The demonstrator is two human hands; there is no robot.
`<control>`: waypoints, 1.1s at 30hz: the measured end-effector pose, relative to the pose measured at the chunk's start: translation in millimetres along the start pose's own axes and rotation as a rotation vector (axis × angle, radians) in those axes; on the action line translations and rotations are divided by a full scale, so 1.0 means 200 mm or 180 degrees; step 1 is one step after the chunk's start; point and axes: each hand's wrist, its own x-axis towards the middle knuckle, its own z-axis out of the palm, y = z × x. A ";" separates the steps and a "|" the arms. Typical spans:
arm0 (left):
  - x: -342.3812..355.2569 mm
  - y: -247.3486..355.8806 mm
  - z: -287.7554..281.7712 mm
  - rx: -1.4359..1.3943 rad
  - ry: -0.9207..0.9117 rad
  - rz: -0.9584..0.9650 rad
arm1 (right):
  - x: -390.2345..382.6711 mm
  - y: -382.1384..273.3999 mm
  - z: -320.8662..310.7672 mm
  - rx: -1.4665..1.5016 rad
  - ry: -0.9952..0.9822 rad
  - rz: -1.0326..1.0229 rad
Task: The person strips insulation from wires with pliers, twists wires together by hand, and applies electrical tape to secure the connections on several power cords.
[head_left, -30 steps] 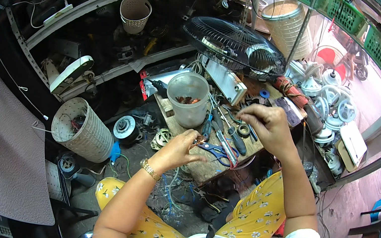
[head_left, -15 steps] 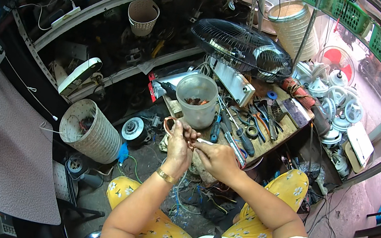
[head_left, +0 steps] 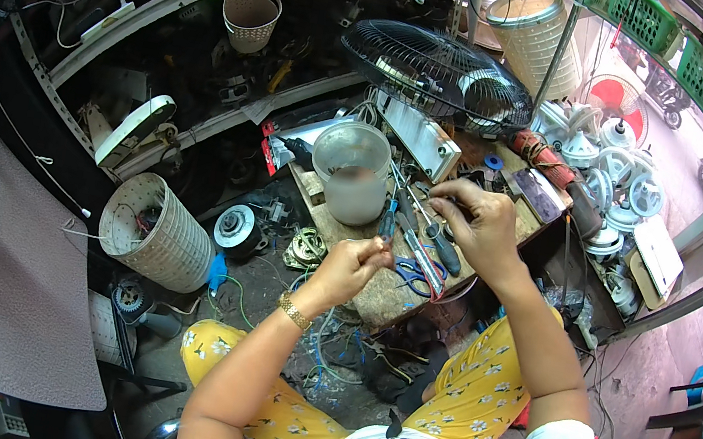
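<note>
My left hand (head_left: 350,269) is closed, thumb and fingertips together, just below the handle of a blue screwdriver (head_left: 388,223) on the wooden bench (head_left: 386,304). Whatever it grips, if anything, is too small to make out. Over the tools at the right hovers my right hand (head_left: 482,227), its fingers bent and apart, with nothing visible between them. Below it lie a dark-handled screwdriver (head_left: 446,250), blue-handled scissors (head_left: 413,275) and a red and silver cutter-like tool (head_left: 424,266). A translucent plastic bucket (head_left: 355,197) stands beyond my left hand.
A black fan guard (head_left: 437,71) covers the bench's back. White plastic fan parts (head_left: 627,187) pile up at the right. On the floor at left are a white perforated basket (head_left: 158,234) and a motor part (head_left: 235,230). Loose wires (head_left: 321,345) lie between my knees.
My hands have parted; the right one moved up and right over the tools. The copper-coloured loop in my left hand no longer shows there. The view has shifted slightly.
</note>
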 end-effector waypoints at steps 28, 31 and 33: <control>0.05 -0.05 -0.02 0.0072 0.0923 -0.0837 | -0.28 0.15 0.19 0.0149 -0.1012 0.0692; 0.02 -0.01 -0.02 -0.0713 0.0021 -0.1076 | -0.21 0.15 0.10 -0.0261 -0.0653 0.0138; 0.02 -0.03 -0.03 -0.1818 -0.0512 -0.1481 | -0.19 0.19 0.09 -0.0383 -0.0578 0.0083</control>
